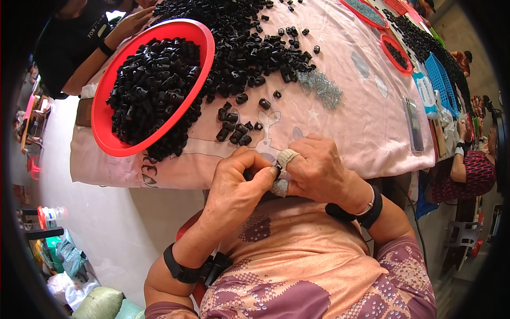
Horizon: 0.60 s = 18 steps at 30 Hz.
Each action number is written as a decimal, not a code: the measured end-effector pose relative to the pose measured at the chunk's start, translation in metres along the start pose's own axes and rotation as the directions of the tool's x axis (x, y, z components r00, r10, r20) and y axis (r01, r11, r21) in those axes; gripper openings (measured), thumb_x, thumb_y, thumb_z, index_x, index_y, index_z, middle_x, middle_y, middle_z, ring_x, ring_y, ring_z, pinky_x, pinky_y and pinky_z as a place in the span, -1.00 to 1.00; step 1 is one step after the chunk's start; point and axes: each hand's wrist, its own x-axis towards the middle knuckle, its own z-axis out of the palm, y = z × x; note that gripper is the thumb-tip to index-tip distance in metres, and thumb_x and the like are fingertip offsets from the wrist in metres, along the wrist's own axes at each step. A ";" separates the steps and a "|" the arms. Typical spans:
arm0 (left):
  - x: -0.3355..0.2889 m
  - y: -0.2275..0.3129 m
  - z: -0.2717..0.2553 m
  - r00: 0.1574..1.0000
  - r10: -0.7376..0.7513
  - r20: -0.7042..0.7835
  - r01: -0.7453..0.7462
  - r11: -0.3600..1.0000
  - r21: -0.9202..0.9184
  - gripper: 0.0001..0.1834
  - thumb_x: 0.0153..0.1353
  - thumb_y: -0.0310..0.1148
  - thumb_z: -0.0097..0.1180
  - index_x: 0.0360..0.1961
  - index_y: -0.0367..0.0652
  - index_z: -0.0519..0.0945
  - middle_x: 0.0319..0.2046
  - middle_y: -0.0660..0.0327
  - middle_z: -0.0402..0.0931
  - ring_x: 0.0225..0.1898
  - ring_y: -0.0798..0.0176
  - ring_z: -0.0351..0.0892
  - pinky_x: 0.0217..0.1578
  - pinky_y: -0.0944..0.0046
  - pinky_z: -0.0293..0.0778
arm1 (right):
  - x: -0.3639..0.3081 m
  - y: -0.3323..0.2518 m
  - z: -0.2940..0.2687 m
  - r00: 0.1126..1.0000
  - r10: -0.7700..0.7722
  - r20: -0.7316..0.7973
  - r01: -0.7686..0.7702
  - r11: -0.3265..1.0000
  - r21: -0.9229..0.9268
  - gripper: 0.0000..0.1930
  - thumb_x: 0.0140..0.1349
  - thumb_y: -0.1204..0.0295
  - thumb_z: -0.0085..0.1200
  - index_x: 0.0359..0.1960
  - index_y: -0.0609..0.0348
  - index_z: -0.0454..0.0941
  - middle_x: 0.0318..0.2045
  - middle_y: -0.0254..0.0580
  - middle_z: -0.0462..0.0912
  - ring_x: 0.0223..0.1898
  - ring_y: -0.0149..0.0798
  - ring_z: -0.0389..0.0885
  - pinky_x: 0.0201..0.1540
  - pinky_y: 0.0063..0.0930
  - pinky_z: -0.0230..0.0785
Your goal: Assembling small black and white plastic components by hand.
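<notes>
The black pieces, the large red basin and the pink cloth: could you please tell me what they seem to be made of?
Black pieces: probably moulded plastic, smooth, with small highlights. Basin: likely plastic, fairly glossy, its rim evenly coloured. Cloth: apparently fabric, matt and printed, with soft creases.

The one view looks steeply down from the wearer's head through a wide fisheye lens, with the shirt (303, 255) low in the picture and the worktop (366, 135) spreading away above it. The left hand (236, 178) and right hand (319, 167) are near the lens, close to mid-picture.
</notes>
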 end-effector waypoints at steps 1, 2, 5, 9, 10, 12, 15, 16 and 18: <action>0.000 0.000 0.000 1.000 0.001 0.001 -0.001 1.000 0.000 -0.86 0.15 -0.45 0.14 -0.46 -0.33 0.56 -0.39 0.33 0.35 -0.39 0.50 0.29 -0.36 0.44 0.24 | 0.000 0.001 0.002 1.000 -0.008 -0.028 0.008 1.000 0.022 -0.67 -0.22 0.23 0.30 -0.70 0.13 0.38 -0.66 -0.25 0.42 -0.60 -0.16 0.50 -0.50 -0.33 0.33; 0.000 -0.001 0.000 1.000 0.013 0.005 -0.013 1.000 -0.017 -0.86 0.18 -0.44 0.14 -0.45 -0.32 0.56 -0.41 0.34 0.36 -0.41 0.50 0.29 -0.37 0.45 0.25 | 0.000 0.001 0.003 1.000 -0.008 -0.028 0.009 1.000 0.021 -0.67 -0.22 0.23 0.30 -0.70 0.13 0.38 -0.66 -0.25 0.42 -0.60 -0.16 0.50 -0.50 -0.33 0.33; -0.002 0.006 -0.001 0.999 -0.034 0.042 0.040 0.988 -0.151 -0.83 0.24 -0.38 0.12 -0.41 -0.29 0.57 -0.46 0.38 0.39 -0.47 0.53 0.28 -0.43 0.50 0.24 | 0.000 0.003 0.003 0.998 -0.011 -0.056 0.013 0.999 0.052 -0.63 -0.18 0.19 0.32 -0.70 0.13 0.38 -0.68 -0.24 0.40 -0.62 -0.15 0.49 -0.52 -0.33 0.33; -0.003 0.013 -0.010 0.948 -0.194 0.250 0.286 0.865 -0.412 -0.75 0.34 -0.23 0.05 -0.32 -0.20 0.60 -0.50 0.44 0.44 -0.57 0.62 0.24 -0.57 0.61 0.16 | 0.003 0.001 -0.001 0.987 0.002 -0.164 0.025 0.987 0.158 -0.61 -0.14 0.15 0.34 -0.62 0.14 0.40 -0.67 -0.26 0.36 -0.64 -0.15 0.43 -0.54 -0.31 0.28; -0.003 0.013 -0.010 0.949 -0.194 0.249 0.285 0.865 -0.413 -0.75 0.34 -0.23 0.05 -0.32 -0.20 0.60 -0.50 0.44 0.44 -0.57 0.62 0.24 -0.57 0.61 0.16 | 0.003 0.001 -0.001 0.982 -0.011 -0.189 0.047 0.981 0.190 -0.61 -0.12 0.14 0.34 -0.59 0.14 0.41 -0.66 -0.26 0.35 -0.65 -0.16 0.41 -0.54 -0.30 0.26; -0.002 0.011 -0.008 0.919 -0.211 0.334 0.355 0.812 -0.464 -0.73 0.36 -0.20 0.02 -0.30 -0.17 0.62 -0.48 0.45 0.46 -0.57 0.66 0.23 -0.62 0.64 0.09 | 0.002 0.002 -0.001 0.980 -0.029 -0.199 0.071 0.976 0.205 -0.62 -0.12 0.15 0.34 -0.57 0.14 0.41 -0.64 -0.26 0.35 -0.64 -0.16 0.41 -0.54 -0.30 0.25; 0.000 0.011 -0.009 0.913 -0.192 0.361 0.367 0.772 -0.519 -0.78 0.32 -0.24 0.07 -0.30 -0.17 0.62 -0.49 0.46 0.46 -0.58 0.66 0.24 -0.62 0.63 0.09 | 0.000 0.005 0.001 0.975 -0.063 -0.211 0.105 0.975 0.198 -0.62 -0.13 0.16 0.33 -0.54 0.14 0.42 -0.61 -0.24 0.36 -0.63 -0.16 0.41 -0.54 -0.30 0.25; 0.000 0.011 -0.008 0.912 -0.193 0.362 0.369 0.772 -0.518 -0.78 0.32 -0.24 0.07 -0.30 -0.17 0.62 -0.49 0.46 0.46 -0.58 0.66 0.24 -0.62 0.63 0.09 | 0.000 0.006 0.001 0.974 -0.079 -0.212 0.118 0.977 0.176 -0.63 -0.13 0.17 0.33 -0.54 0.14 0.42 -0.60 -0.23 0.37 -0.62 -0.16 0.42 -0.53 -0.31 0.25; 0.000 0.011 -0.006 0.916 -0.218 0.337 0.385 0.713 -0.585 -0.83 0.25 -0.28 0.16 -0.32 -0.17 0.61 -0.51 0.45 0.47 -0.57 0.66 0.25 -0.62 0.63 0.09 | 0.000 0.006 0.000 0.973 -0.084 -0.215 0.125 0.976 0.181 -0.63 -0.15 0.17 0.32 -0.53 0.15 0.42 -0.60 -0.23 0.37 -0.61 -0.16 0.41 -0.52 -0.30 0.26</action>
